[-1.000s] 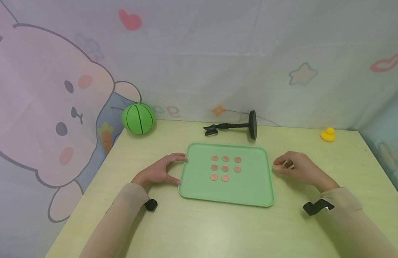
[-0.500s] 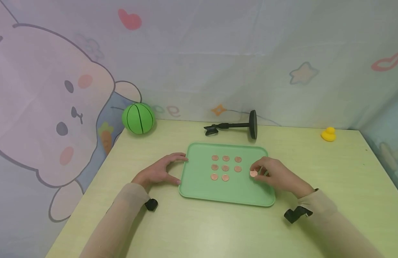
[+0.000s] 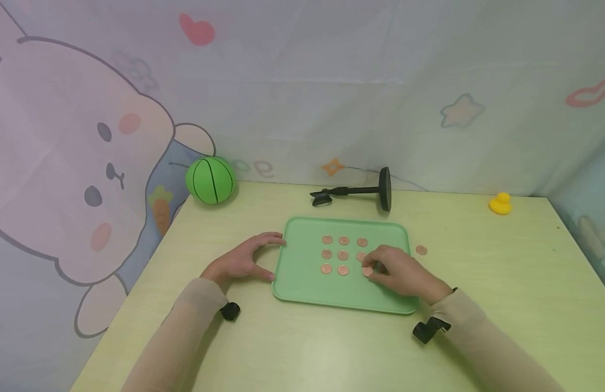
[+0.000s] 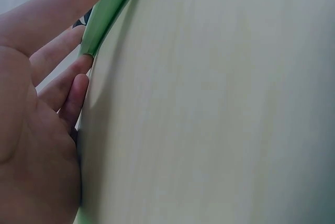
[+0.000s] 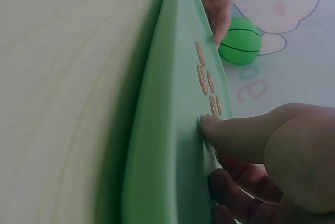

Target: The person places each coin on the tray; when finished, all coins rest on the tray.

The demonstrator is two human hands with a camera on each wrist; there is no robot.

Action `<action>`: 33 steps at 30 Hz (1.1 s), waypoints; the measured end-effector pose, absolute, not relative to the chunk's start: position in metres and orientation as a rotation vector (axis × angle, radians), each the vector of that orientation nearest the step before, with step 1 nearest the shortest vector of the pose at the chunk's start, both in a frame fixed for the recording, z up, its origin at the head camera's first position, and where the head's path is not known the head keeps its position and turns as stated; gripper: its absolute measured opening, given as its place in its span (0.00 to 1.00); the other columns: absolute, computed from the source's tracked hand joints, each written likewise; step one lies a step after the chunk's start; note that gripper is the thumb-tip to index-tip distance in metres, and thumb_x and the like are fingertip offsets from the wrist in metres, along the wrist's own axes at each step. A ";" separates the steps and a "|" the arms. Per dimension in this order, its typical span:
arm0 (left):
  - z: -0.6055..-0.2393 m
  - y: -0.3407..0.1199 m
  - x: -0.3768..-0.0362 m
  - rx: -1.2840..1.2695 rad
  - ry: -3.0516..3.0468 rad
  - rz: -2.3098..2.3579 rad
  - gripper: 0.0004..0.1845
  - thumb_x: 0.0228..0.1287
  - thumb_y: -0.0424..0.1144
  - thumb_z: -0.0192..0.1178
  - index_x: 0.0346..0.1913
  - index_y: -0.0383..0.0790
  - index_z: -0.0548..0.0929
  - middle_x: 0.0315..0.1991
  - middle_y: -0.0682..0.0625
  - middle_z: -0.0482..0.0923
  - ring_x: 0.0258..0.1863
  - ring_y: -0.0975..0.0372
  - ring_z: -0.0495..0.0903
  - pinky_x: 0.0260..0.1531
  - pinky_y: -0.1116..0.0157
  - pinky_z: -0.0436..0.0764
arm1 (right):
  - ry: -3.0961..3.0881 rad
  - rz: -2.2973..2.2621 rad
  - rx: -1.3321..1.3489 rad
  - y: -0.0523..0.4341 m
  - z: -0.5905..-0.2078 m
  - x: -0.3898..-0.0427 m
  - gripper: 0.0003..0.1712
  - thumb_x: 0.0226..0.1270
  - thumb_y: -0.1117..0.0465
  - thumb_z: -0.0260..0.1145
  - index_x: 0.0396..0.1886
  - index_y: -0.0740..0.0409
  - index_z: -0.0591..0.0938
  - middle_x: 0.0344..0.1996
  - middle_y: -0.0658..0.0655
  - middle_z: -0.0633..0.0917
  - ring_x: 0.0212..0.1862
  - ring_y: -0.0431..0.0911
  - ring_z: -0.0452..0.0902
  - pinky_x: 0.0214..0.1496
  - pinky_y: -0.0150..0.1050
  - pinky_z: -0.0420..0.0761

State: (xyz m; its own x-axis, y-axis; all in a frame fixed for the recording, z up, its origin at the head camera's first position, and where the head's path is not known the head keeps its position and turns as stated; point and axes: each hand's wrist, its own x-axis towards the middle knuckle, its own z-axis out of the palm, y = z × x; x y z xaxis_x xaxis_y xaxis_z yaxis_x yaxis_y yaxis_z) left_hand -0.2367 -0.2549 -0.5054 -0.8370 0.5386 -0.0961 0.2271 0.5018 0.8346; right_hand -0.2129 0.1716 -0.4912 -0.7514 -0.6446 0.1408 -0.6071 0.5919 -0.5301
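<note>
A green tray (image 3: 302, 283) lies on the pale table and carries several copper coins (image 3: 343, 255) in a grid. My right hand (image 3: 397, 272) reaches over the tray's right side. Its fingertips pinch a coin (image 3: 367, 271) down at the grid's lower right corner. The right wrist view shows the right hand's thumb tip (image 5: 209, 124) touching the tray floor (image 5: 167, 145) beside the row of coins (image 5: 204, 77). My left hand (image 3: 244, 261) rests against the tray's left edge with relaxed fingers, and the left wrist view shows its fingers (image 4: 63, 88) touching the tray's rim (image 4: 104, 14). One more coin (image 3: 421, 250) lies on the table right of the tray.
A green ball (image 3: 210, 180) sits at the back left corner. A black stand (image 3: 356, 193) lies on its side behind the tray. A small yellow duck (image 3: 500, 203) stands at the back right. A printed fabric backdrop closes off the far side.
My right hand moved left from the table beside the tray onto the tray, carrying a coin to the grid's lower right. A coin on the table came into view. The left hand stayed.
</note>
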 end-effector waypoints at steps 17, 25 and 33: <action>-0.503 -0.255 -0.235 0.641 2.416 1.239 0.44 0.48 0.40 0.85 0.71 0.53 0.78 0.81 0.51 0.61 0.83 0.49 0.51 0.81 0.41 0.46 | 2.734 -0.880 -0.992 0.169 -0.486 -0.212 0.09 0.69 0.59 0.76 0.45 0.57 0.89 0.39 0.49 0.88 0.37 0.38 0.78 0.43 0.37 0.81; -0.503 -0.255 -0.235 0.644 2.418 1.245 0.44 0.49 0.41 0.85 0.72 0.53 0.78 0.81 0.50 0.61 0.83 0.48 0.51 0.80 0.39 0.46 | 2.750 -0.885 -0.994 0.167 -0.485 -0.212 0.06 0.70 0.59 0.75 0.42 0.56 0.89 0.37 0.47 0.88 0.34 0.36 0.76 0.40 0.36 0.80; -0.504 -0.255 -0.234 0.642 2.419 1.247 0.44 0.49 0.40 0.85 0.71 0.53 0.78 0.81 0.50 0.61 0.83 0.49 0.51 0.81 0.40 0.46 | 2.766 -0.858 -0.962 0.164 -0.486 -0.212 0.05 0.68 0.60 0.76 0.41 0.55 0.89 0.36 0.47 0.87 0.33 0.38 0.76 0.39 0.36 0.79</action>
